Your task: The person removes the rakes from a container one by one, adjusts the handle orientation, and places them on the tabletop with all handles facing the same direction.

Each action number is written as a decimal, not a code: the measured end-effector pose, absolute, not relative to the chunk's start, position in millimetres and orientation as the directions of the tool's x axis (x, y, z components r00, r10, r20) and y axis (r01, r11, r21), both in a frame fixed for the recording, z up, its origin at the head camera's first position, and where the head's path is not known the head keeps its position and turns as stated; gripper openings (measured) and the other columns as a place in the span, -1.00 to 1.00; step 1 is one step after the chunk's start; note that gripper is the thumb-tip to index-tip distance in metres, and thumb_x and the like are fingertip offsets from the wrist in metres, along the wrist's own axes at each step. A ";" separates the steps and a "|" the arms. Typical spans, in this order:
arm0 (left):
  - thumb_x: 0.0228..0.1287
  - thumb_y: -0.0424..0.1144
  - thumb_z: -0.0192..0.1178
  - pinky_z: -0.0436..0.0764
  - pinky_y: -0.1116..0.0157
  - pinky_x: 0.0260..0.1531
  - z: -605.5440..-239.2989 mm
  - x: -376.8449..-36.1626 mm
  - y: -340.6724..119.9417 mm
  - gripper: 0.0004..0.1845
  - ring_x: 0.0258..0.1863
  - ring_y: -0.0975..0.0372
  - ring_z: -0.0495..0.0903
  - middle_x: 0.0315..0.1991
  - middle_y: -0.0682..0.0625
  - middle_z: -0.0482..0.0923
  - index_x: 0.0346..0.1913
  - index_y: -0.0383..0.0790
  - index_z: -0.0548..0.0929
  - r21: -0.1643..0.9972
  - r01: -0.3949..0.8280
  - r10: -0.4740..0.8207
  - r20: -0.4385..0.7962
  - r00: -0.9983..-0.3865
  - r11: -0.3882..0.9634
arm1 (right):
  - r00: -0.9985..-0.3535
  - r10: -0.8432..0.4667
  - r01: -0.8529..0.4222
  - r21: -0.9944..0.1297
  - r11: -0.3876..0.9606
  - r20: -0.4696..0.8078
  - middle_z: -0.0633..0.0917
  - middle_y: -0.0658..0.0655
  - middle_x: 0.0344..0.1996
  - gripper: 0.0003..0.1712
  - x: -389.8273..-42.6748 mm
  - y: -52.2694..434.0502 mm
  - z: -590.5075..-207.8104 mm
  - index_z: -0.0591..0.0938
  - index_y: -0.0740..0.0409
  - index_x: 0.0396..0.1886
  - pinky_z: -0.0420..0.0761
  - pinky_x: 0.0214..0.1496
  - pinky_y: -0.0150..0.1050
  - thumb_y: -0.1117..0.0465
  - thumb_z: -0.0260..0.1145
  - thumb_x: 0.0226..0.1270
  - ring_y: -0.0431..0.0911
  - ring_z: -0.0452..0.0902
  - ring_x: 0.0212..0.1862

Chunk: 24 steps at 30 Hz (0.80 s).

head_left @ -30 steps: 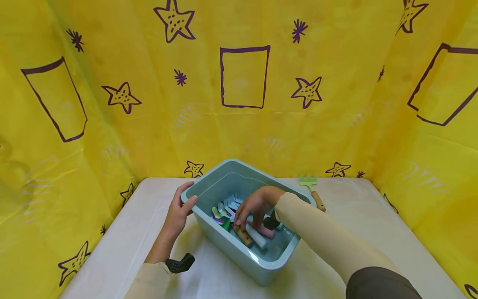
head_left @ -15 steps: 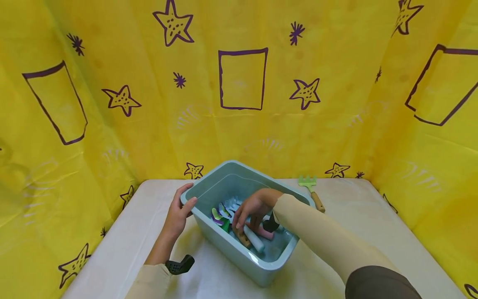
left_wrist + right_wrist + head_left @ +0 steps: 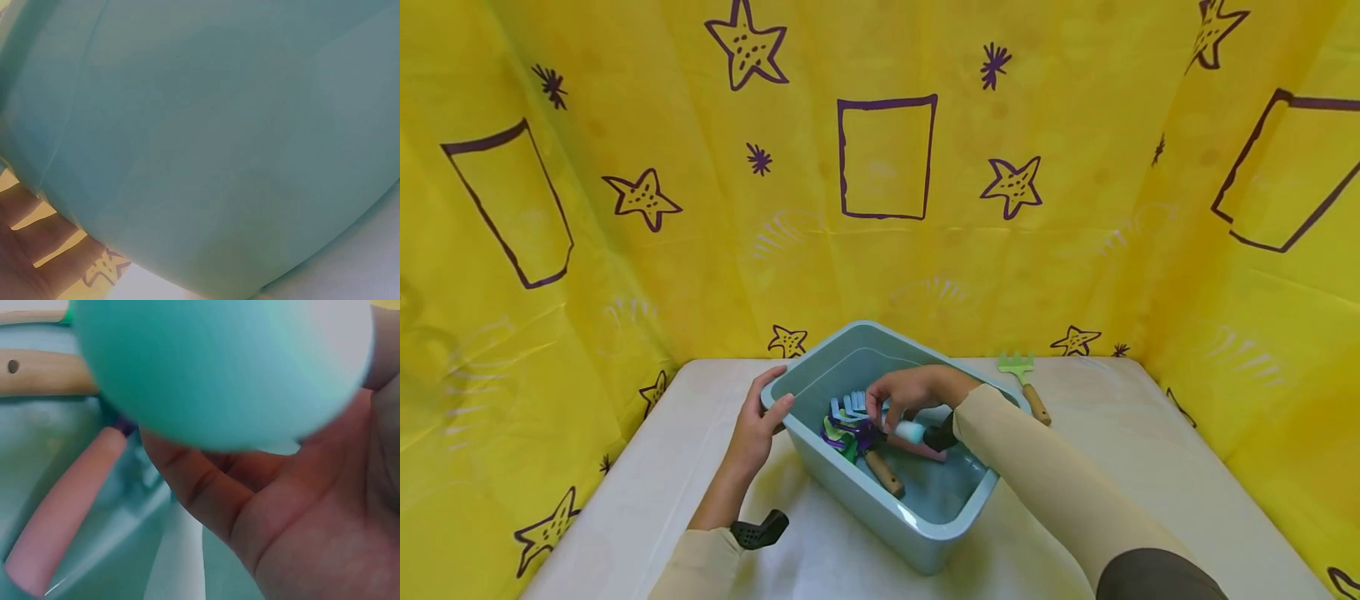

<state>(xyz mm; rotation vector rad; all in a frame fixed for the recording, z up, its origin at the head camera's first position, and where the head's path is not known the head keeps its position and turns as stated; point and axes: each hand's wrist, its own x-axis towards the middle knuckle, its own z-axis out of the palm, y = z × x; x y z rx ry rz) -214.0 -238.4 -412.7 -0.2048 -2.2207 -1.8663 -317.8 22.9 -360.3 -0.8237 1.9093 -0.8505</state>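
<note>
Head view: pale blue bin sits mid-worktop, set at an angle. Left hand clasps the bin's far-left corner, thumb hooked over the rim, fingers on the outer wall. Right hand is down inside the bin, fingers curled round a tool with a pale handle, handle end pointing toward the near right. Below it lie more small garden tools: a wooden handle, a pink handle, a cluster of coloured heads to the left. A green rake lies outside on the worktop, just right of the bin's far corner

Left wrist view: almost all bin wall, very close; fingers show at the lower left against it

Right wrist view: the pale handle's butt fills the top, blurred, seated in the palm with the fingers wrapped beneath. Wooden handle and pink handle lie on the bin floor behind

Judgement: the step in hand looks like picking one tool out of the bin while the other hand steadies it. Next move calls for a straight lift clear of the rim without snagging the neighbouring heads
</note>
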 end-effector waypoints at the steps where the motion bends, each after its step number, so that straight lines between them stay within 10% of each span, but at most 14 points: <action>1: 0.48 -0.19 0.03 0.42 -0.20 0.09 -415.5 -215.5 -239.4 -0.46 0.22 -0.20 0.38 0.34 -0.26 0.27 0.45 -0.07 0.20 0.949 0.258 -0.042 0.270 -0.962 0.181 | -0.420 -0.798 -0.198 -0.814 0.546 -0.433 0.50 0.08 -0.27 -0.75 -318.0 23.8 -359.9 0.50 0.24 -0.27 0.49 -0.39 -0.29 0.55 0.30 0.10 -0.08 0.42 -0.34; 11: 0.46 -0.12 0.05 0.44 -0.20 0.08 -418.8 -218.4 -241.6 -0.46 0.21 -0.17 0.40 0.34 -0.19 0.29 0.43 0.02 0.22 0.943 0.263 -0.045 0.277 -0.960 0.204 | -0.409 -0.728 -0.005 -0.796 0.605 -0.550 0.57 0.13 -0.36 -0.64 -319.3 29.3 -361.0 0.54 0.35 0.04 0.56 -0.36 -0.31 0.40 0.32 0.24 -0.07 0.50 -0.40; 24: 0.46 -0.11 0.06 0.47 -0.16 0.08 -419.6 -219.0 -243.1 -0.45 0.21 -0.16 0.40 0.35 -0.17 0.27 0.43 0.02 0.21 0.946 0.247 -0.046 0.262 -0.964 0.212 | -0.409 -0.795 -0.132 -0.832 0.538 -0.449 0.57 0.10 -0.34 -0.72 -319.1 28.1 -346.0 0.65 0.20 0.00 0.53 -0.31 -0.28 0.35 0.33 0.28 -0.10 0.44 -0.33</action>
